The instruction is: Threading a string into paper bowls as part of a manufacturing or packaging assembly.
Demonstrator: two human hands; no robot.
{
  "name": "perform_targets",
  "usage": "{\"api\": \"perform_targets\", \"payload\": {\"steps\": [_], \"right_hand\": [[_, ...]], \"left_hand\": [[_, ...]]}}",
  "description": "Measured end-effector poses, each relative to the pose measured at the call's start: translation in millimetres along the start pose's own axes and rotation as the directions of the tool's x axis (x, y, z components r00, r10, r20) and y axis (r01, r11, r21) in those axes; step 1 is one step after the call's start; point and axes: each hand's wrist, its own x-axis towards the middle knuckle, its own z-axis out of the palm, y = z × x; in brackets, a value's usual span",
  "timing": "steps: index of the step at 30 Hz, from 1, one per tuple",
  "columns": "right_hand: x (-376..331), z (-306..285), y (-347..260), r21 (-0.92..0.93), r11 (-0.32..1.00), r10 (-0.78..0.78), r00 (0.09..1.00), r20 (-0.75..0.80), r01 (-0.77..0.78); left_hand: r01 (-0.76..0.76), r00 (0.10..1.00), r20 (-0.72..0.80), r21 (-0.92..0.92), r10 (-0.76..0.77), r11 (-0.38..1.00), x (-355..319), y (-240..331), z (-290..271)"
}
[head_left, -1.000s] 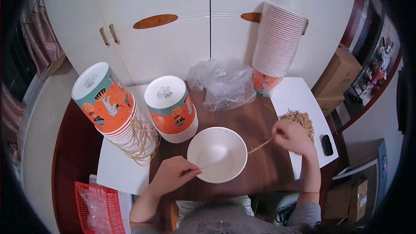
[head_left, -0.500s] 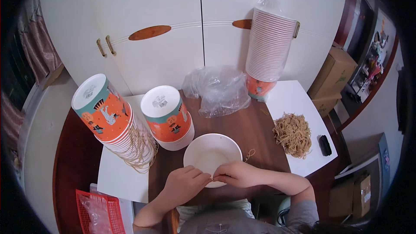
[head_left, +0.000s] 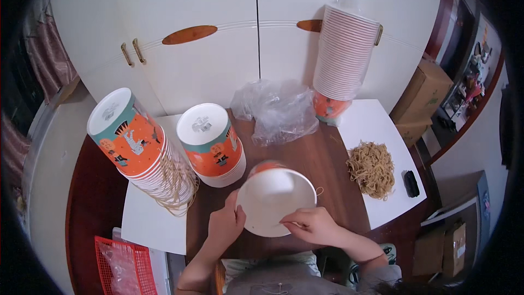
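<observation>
Head view, largest thing first:

- White cupboard doors (head_left: pixel 218 49) filled the top of the frame, with a dark wooden table (head_left: pixel 305 158) below them and white sheets at its left and right ends.
- A tall stack of white paper bowls (head_left: pixel 344 54) stood at the far right of the table, resting on an orange printed one.
- A leaning stack of orange-and-teal bowls (head_left: pixel 131 136) lay tilted at the left, with rubber bands draped over its lower rim; a shorter stack (head_left: pixel 210 142) stood just beside it.
- Crumpled clear plastic wrap (head_left: pixel 278 109) sat at the far middle of the table.
- The single paper bowl (head_left: pixel 275 199) was held tilted near the table's front edge, its white inside facing the camera, directly between the two hands and touching both.
- The left hand (head_left: pixel 226 226) was curled around the bowl's left rim, gripping it.
- The right hand (head_left: pixel 314 224) pinched at the bowl's lower right rim, fingers closed on what looked like a thin rubber band (head_left: pixel 318 191) looping past the right edge; the band itself was too fine to follow.
- A heap of tan rubber bands (head_left: pixel 372 166) lay on the right sheet, well to the right of the bowl and nearer the right hand.
- A small black object (head_left: pixel 411 183) lay just beside that heap.
</observation>
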Motion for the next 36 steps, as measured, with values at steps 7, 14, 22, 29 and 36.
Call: {"api": "perform_targets", "payload": {"steps": [7,14,22,29,36], "right_hand": [[-1,55,22,-0.177,0.984,0.000,0.988,-0.155,-0.028],[7,87,29,-0.158,0.986,0.015,0.984,-0.178,-0.044],[10,88,25,-0.167,0.985,0.018,0.992,-0.128,-0.040],[11,91,27,-0.193,0.980,0.016,0.992,-0.125,-0.040],[12,91,26,-0.194,0.980,0.025,0.995,-0.093,-0.043]], "left_hand": [[-0.131,0.988,-0.044,0.263,0.147,0.956,-6,-1,17],[-0.215,0.956,-0.172,0.139,0.237,0.967,-10,-9,22],[-0.250,0.943,-0.189,0.142,0.274,0.958,-11,-7,17],[-0.253,0.946,-0.167,0.150,0.276,0.956,-11,-6,16],[-0.288,0.936,-0.154,0.178,0.316,0.941,-10,-7,17]]}}
